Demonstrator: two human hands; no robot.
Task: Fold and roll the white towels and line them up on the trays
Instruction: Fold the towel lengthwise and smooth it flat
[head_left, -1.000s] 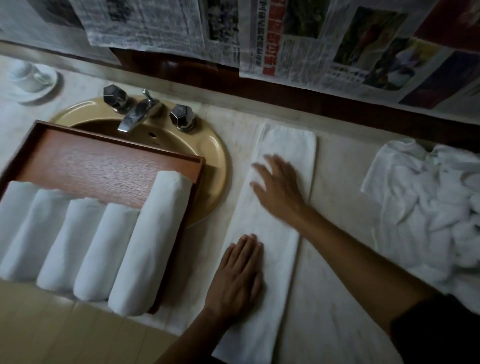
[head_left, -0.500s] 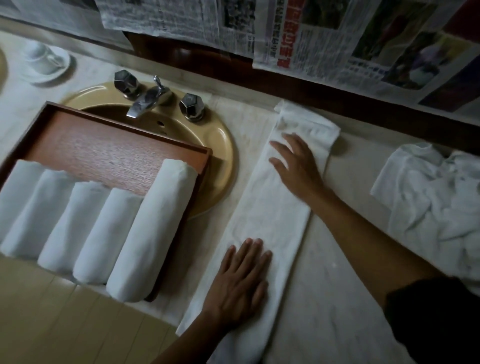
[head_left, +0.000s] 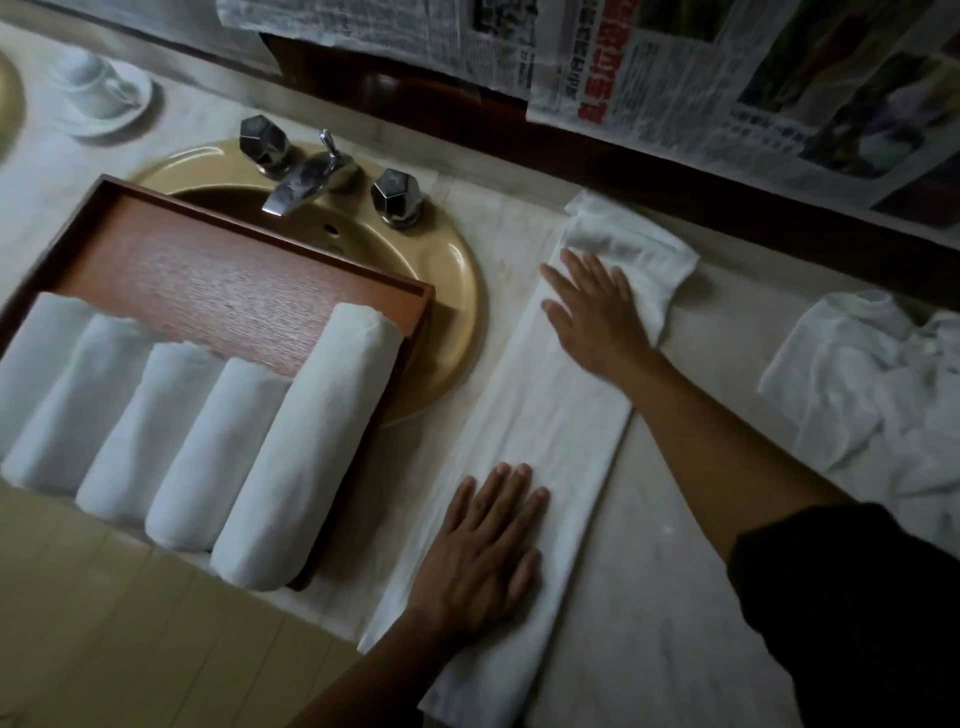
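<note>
A white towel (head_left: 545, 421) lies folded into a long strip on the marble counter, its far end bunched up. My left hand (head_left: 483, 551) presses flat on the strip's near part. My right hand (head_left: 597, 312) lies flat with spread fingers near the far end. A wooden tray (head_left: 208, 270) stands across the sink at the left and holds several rolled white towels (head_left: 306, 441) side by side along its near edge.
A pile of loose white towels (head_left: 883, 384) lies at the right. A beige sink (head_left: 447, 270) with a chrome faucet (head_left: 306, 182) sits behind the tray. A cup on a saucer (head_left: 98, 88) stands far left. Newspaper sheets (head_left: 701, 88) hang on the wall.
My right hand has slid along the strip toward its far end, and that end has bunched up. My left hand stays pressed on the near part.
</note>
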